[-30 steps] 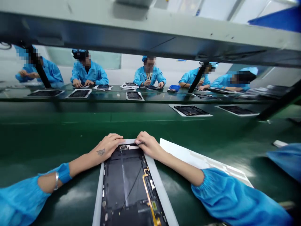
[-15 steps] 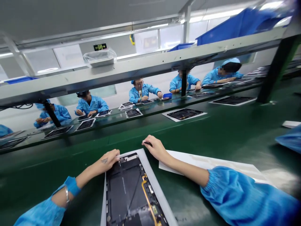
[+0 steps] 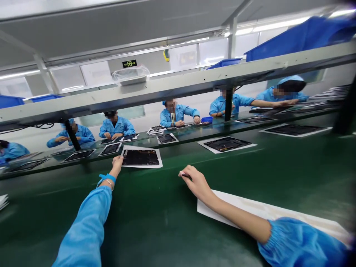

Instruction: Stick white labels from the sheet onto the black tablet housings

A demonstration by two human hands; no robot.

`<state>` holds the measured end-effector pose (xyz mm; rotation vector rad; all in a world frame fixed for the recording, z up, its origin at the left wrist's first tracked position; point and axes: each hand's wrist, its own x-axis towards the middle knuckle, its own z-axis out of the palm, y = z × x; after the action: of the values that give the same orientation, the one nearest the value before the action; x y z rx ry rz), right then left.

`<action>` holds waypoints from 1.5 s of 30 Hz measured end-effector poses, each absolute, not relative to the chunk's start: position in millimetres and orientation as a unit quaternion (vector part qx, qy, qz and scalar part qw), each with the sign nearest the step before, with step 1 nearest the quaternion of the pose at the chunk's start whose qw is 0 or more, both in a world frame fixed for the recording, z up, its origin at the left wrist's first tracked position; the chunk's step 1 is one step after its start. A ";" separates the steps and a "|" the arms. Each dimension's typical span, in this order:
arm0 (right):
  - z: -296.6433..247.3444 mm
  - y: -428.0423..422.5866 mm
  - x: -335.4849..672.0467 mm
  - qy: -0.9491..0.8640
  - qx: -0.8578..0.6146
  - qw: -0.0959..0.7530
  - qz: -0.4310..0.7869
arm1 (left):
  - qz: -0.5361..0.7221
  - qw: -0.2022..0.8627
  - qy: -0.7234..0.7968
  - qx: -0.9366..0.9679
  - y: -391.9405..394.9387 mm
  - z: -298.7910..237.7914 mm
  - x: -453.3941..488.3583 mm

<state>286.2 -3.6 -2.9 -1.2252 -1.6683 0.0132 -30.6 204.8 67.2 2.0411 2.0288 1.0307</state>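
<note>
Green belt (image 3: 155,218); shelf rail (image 3: 167,91) cuts across co-workers (image 3: 175,115). My left fingertips (image 3: 119,160) on white-backed black panel (image 3: 140,157), grip unclear; right fingers (image 3: 190,174) clench small dark tool (image 3: 185,175), half hidden.

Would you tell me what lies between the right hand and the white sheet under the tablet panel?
The head view shows only green belt between the right hand and that white sheet.

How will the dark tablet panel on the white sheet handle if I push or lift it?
The tablet panel looks thin and flat, so it probably won't roll or tip. Its white sheet may slide easily on the smooth green bench under the left hand. The exposed parts along its edge look fairly fragile.
</note>
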 end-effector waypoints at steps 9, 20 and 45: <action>-16.9 -3.8 285.5 -0.709 -0.522 0.475 0.020 | 0.138 0.050 0.453 0.879 125.0 8.7 15.1; -22.9 -5.6 295.4 -0.730 -0.523 0.438 0.045 | 0.034 0.118 0.294 0.948 71.6 -6.2 52.4; 7.5 -24.1 274.2 -0.791 -0.545 0.277 -0.026 | 0.094 -0.080 0.139 0.982 -34.7 4.2 40.6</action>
<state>274.2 -24.1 7.5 -1.4634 -2.1240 -0.0710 40.6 -34.7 4.2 3.2554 0.4613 0.3124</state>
